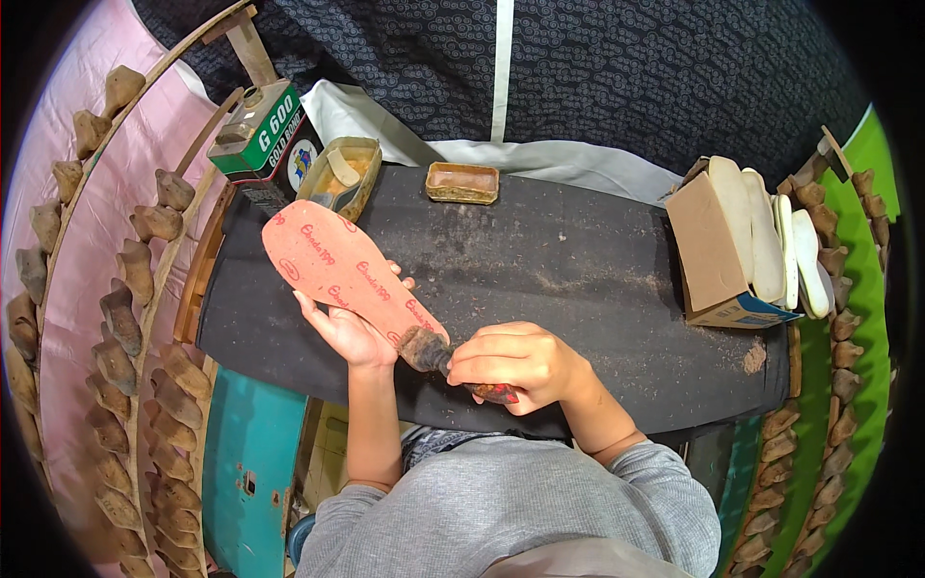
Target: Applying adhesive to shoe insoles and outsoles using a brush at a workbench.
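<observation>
A pink insole board point(337, 258) with red print is held up over the table, tilted from upper left to lower right. My left hand point(352, 328) grips it from below, thumb along its near edge and fingertips showing past the far edge. In my right hand point(520, 364) is a brush point(424, 349) with dark, matted bristles and a red-and-black handle end. Its bristles touch the narrow lower end of the insole. Whether wet glue coats the surface there, I cannot tell.
On the dark table point(578, 250) lie crumbs. At the back left stand a green-and-black metal can point(260, 135) and a tray with a spatula point(364, 159); a small dish point(462, 183) sits centre back. A cardboard box point(708, 246) holds pale soles at right. Racks of wooden shoe lasts point(120, 318) flank both sides.
</observation>
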Demonstrator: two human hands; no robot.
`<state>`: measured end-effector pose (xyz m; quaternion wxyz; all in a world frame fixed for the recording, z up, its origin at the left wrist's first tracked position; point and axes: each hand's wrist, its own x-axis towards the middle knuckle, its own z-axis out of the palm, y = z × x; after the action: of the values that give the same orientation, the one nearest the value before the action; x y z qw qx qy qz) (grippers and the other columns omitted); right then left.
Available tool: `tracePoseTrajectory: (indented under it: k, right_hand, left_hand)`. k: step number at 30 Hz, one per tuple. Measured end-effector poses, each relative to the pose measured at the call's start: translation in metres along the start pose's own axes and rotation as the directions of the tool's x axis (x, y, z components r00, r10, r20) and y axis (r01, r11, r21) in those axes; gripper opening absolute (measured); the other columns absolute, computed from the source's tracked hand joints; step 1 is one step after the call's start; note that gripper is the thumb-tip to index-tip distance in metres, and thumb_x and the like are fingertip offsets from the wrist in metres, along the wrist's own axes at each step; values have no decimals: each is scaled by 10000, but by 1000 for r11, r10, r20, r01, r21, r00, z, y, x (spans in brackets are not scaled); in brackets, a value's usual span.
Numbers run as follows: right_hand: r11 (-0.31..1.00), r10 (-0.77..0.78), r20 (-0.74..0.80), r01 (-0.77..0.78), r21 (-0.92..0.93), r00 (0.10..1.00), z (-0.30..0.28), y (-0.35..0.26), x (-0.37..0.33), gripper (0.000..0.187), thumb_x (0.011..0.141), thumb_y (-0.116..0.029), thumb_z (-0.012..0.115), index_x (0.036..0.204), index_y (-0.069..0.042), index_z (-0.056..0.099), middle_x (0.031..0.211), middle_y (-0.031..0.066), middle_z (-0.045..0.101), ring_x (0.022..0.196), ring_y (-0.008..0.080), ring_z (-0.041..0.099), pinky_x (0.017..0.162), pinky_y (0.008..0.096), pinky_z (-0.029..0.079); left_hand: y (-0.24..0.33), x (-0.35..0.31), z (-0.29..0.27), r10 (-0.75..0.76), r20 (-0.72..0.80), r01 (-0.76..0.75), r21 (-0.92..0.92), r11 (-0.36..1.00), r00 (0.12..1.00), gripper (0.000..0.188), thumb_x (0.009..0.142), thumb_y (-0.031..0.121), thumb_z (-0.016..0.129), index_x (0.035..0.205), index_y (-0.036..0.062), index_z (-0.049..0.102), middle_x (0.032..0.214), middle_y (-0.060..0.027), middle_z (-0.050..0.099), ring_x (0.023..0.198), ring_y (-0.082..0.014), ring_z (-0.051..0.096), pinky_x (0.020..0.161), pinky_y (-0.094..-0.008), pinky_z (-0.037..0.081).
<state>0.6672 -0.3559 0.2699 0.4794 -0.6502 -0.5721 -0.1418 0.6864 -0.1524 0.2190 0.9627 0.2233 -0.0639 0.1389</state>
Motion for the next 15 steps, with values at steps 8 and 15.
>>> tracePoseTrajectory:
  k: [8, 15]
  right_hand:
    - [996, -73, -170, 62, -71, 983, 16, 11, 1, 291, 621, -37, 720, 905, 4, 667, 934, 131, 644, 756, 278, 650, 650, 343, 545]
    - [1000, -8, -74, 6, -19, 997, 18, -1, -5, 315, 576, 21, 647, 891, 18, 647, 932, 141, 623, 796, 294, 639, 679, 359, 547]
  left_hand:
    - [-5, -6, 13, 48, -87, -35, 142, 989, 995, 774, 883, 706, 249, 1356, 105, 364, 1072, -160, 581, 862, -300, 617, 690, -490, 555]
    - [1, -4, 0, 38, -76, -32, 78, 996, 996, 698, 907, 651, 285, 1368, 133, 360, 1111, -145, 569, 876, -324, 601, 686, -530, 544]
